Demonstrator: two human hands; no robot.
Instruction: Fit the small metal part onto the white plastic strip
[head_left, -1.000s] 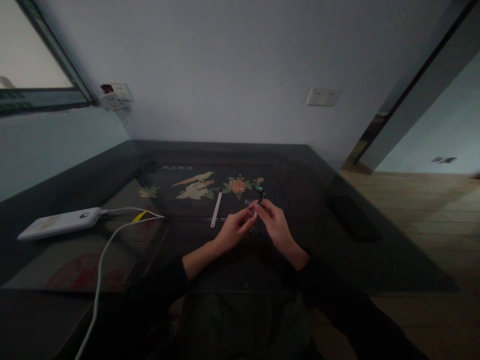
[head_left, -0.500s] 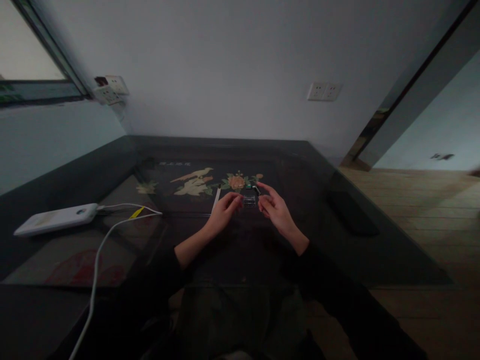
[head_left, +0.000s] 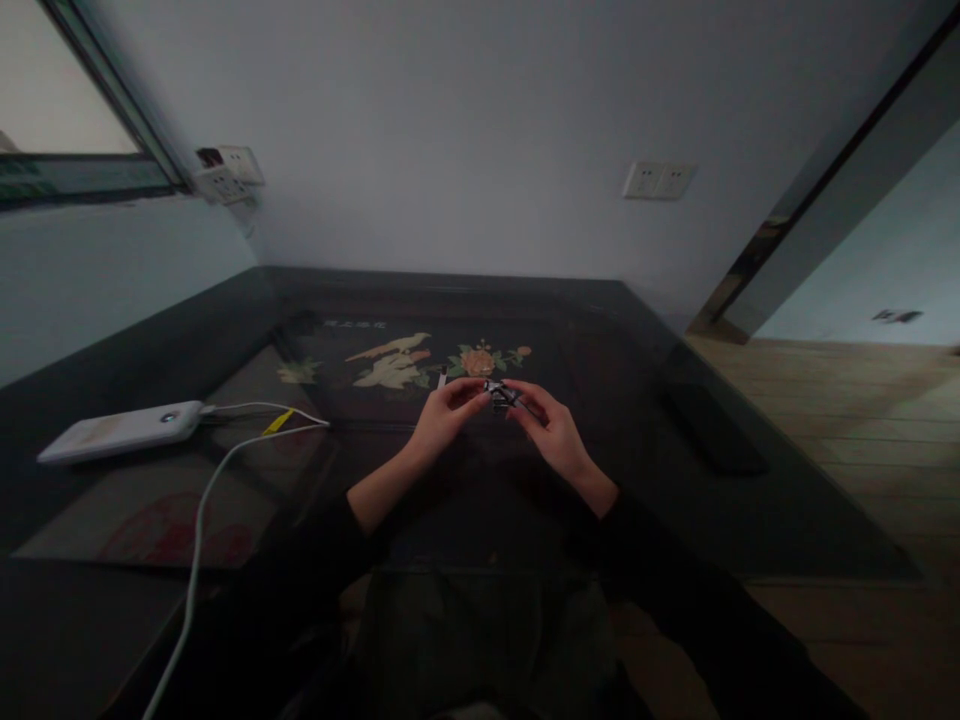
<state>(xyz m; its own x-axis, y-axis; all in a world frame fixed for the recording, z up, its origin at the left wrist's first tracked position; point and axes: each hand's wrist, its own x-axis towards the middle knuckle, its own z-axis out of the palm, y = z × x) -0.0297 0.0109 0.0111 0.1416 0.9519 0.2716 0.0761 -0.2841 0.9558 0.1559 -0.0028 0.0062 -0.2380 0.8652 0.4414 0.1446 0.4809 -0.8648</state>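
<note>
Between my hands is a small silvery and dark object [head_left: 501, 396], too small and dim to name. My left hand [head_left: 444, 415] pinches its left side with thumb and forefinger. From the other side my right hand [head_left: 553, 428] closes its thumb and fingers on the right part, where a thin dark piece shows. Both hands are above the dark table [head_left: 465, 510]. Just beyond my left hand a thin white strip with a dark tip [head_left: 442, 377] is partly hidden.
A white power bank [head_left: 124, 430] lies at the left, its white cable [head_left: 196, 560] with a yellow tag running toward me. A dark flat phone-like object [head_left: 712, 428] rests at the right. Behind the table is a wall with sockets [head_left: 658, 181].
My hands have come closer together. The dark piece by my right fingers has been brought against the small silvery part at my left fingers. The view has shifted slightly.
</note>
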